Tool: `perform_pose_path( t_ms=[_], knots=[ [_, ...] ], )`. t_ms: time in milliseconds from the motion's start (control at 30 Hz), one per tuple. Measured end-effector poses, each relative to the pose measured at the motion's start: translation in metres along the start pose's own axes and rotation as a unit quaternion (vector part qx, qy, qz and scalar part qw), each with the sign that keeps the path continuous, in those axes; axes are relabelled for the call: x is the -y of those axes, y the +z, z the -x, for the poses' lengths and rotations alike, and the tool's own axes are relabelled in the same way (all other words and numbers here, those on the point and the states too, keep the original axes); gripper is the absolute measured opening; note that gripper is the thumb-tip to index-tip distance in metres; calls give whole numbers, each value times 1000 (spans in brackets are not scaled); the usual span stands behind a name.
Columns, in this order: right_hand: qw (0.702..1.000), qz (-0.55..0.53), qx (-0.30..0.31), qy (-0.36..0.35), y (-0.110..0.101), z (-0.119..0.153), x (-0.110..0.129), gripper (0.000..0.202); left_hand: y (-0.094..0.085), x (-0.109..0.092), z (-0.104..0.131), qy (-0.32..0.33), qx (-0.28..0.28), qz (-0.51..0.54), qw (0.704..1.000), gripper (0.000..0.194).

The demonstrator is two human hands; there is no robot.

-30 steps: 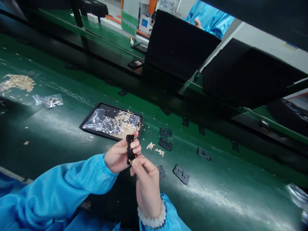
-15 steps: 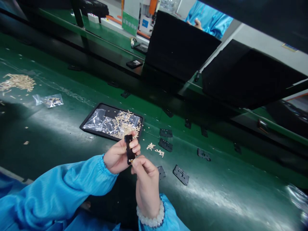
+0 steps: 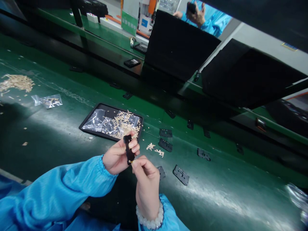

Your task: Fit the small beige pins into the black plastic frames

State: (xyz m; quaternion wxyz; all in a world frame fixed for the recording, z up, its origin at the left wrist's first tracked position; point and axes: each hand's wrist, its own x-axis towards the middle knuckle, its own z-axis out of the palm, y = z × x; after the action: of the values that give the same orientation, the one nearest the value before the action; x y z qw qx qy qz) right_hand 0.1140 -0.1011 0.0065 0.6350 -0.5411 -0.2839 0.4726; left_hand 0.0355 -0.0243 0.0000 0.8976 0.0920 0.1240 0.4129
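My left hand (image 3: 117,155) grips a small black plastic plate (image 3: 130,150), held up on edge with its narrow side toward me. At the lower end of this plate, my right hand (image 3: 146,179) is closed in a pinch between thumb and forefinger. A tiny yellowish bit shows at those fingertips, too small to name. Behind my left hand lies a black tray (image 3: 88,131) with clear plastic bags (image 3: 95,121) and a heap of small beige strips (image 3: 126,123). A few more beige strips (image 3: 158,152) lie loose on the bench beyond my right hand.
Several black plates (image 3: 181,175) are spread over the green bench (image 3: 228,192) to the right. On the left are a pile of beige strips (image 3: 18,82) and a small clear bag (image 3: 51,101). Across the dark divider, a co-worker's hand (image 3: 199,15) holds something dark.
My hands stay almost in place, with the right fingertips shifting slightly at the plate's lower end. Across the divider, the co-worker's hands have risen, and a dark object now shows there.
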Motion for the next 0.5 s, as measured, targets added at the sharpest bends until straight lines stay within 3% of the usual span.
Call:
perform_pose_path(
  t_ms=[500],
  knots=[
    [995, 74, -9, -70, -2, 4, -5, 24, 4, 0, 2, 25, -4, -24, 999, 37]
  ],
)
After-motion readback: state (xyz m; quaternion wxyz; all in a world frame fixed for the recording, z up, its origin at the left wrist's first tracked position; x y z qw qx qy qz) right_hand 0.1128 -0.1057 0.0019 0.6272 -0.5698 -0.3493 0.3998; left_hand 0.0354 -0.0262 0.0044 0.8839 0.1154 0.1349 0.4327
